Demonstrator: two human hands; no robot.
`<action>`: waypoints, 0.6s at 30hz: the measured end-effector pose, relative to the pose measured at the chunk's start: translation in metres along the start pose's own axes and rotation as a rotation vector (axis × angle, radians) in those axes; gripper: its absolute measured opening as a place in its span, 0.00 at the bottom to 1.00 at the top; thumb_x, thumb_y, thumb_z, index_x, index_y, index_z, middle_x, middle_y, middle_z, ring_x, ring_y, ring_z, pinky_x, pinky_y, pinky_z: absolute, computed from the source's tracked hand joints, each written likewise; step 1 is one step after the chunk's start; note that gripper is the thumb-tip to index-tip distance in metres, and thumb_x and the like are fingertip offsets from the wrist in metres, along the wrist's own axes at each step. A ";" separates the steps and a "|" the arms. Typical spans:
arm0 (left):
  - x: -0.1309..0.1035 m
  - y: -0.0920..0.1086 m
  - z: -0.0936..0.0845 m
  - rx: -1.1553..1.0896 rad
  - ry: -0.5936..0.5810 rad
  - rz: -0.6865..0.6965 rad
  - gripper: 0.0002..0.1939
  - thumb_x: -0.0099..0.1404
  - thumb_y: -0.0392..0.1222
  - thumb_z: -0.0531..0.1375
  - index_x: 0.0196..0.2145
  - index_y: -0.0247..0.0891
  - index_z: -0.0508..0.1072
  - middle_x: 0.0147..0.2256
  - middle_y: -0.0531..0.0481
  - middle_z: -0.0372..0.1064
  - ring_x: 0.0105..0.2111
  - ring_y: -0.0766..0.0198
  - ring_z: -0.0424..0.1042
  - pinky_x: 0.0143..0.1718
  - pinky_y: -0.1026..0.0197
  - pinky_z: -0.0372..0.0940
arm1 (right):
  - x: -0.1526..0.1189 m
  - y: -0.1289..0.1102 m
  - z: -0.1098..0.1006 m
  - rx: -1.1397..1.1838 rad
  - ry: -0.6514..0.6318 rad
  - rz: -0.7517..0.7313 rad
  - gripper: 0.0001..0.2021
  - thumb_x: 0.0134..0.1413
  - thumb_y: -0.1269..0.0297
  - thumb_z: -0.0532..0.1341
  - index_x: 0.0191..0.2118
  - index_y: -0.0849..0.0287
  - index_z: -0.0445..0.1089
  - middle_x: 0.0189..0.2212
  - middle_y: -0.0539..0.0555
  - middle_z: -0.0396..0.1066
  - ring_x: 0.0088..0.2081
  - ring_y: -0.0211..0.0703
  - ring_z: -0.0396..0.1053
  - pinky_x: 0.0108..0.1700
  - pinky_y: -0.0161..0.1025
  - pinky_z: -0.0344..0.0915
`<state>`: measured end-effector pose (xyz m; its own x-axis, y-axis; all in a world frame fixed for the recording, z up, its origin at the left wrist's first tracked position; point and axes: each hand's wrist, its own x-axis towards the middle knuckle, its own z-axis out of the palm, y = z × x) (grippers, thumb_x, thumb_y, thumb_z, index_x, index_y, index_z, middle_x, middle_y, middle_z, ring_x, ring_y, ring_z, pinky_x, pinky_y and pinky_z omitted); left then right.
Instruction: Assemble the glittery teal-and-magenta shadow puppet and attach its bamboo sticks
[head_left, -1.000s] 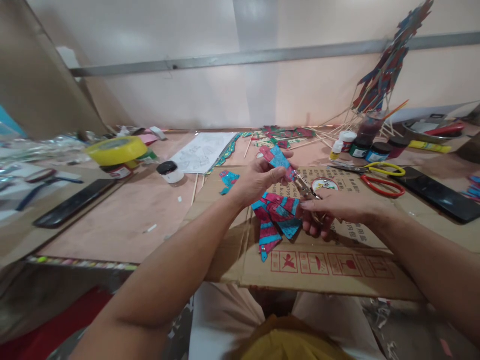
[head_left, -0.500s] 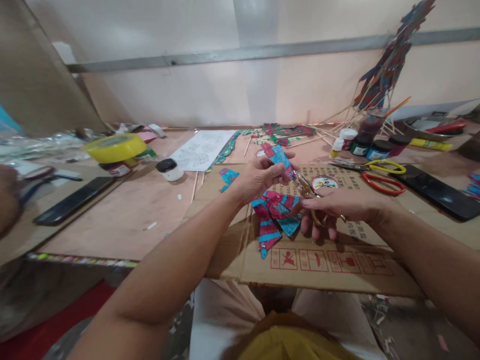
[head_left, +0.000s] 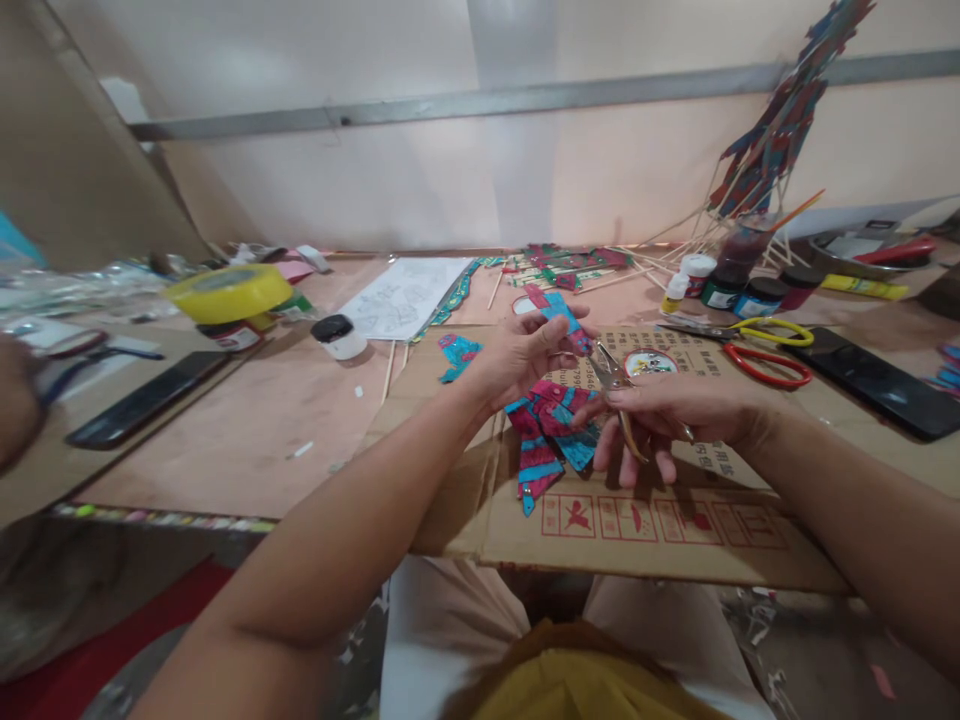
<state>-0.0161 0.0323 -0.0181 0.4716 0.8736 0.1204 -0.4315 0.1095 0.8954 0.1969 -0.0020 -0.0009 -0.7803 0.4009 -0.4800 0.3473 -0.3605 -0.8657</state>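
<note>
Since the first frame, a co-worker's hand is entering, blurred, at the left edge; the lower fingers of the right hand are uncurling, and the handles of the pliers are standing wider apart. One dark slab is lying leftmost on the table; one yellow tape roll is sitting beyond it. One small loose piece is lying on the cardboard. The left hand is pinching one painted strip above the cardboard, its long axis slanting upper left to lower right, lower end pointing at the pliers' nose; contact, cannot tell. Below, a pile of painted pieces is overlapping too much for counting. The right hand is holding the pliers loosely, half open, thumb on top, nose pointing up-left. Farther right, one pair of scissors is lying beside a second dark slab.
</note>
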 end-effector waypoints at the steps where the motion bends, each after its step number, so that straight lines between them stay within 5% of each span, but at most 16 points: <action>1: 0.001 -0.002 0.000 -0.014 0.020 0.002 0.20 0.54 0.49 0.70 0.42 0.36 0.77 0.39 0.43 0.77 0.34 0.66 0.75 0.36 0.63 0.68 | 0.001 0.001 -0.001 0.027 -0.020 -0.001 0.27 0.62 0.46 0.54 0.56 0.63 0.64 0.41 0.64 0.76 0.35 0.47 0.77 0.22 0.32 0.71; 10: 0.003 -0.008 0.006 -0.084 0.113 -0.012 0.21 0.50 0.49 0.72 0.39 0.35 0.77 0.35 0.45 0.77 0.32 0.66 0.75 0.36 0.63 0.68 | 0.002 0.002 -0.001 0.029 0.004 -0.003 0.24 0.63 0.50 0.53 0.58 0.61 0.63 0.41 0.64 0.77 0.36 0.49 0.77 0.22 0.33 0.71; 18: 0.000 -0.013 0.014 -0.114 0.184 -0.050 0.19 0.52 0.50 0.71 0.37 0.36 0.77 0.34 0.47 0.77 0.33 0.66 0.75 0.39 0.62 0.69 | 0.001 -0.003 -0.001 -0.060 -0.040 0.096 0.30 0.66 0.48 0.45 0.40 0.71 0.74 0.33 0.66 0.77 0.26 0.40 0.74 0.25 0.31 0.70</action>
<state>0.0001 0.0243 -0.0240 0.3510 0.9363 -0.0119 -0.5005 0.1983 0.8427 0.1955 0.0001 0.0014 -0.7616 0.3325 -0.5562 0.4509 -0.3445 -0.8234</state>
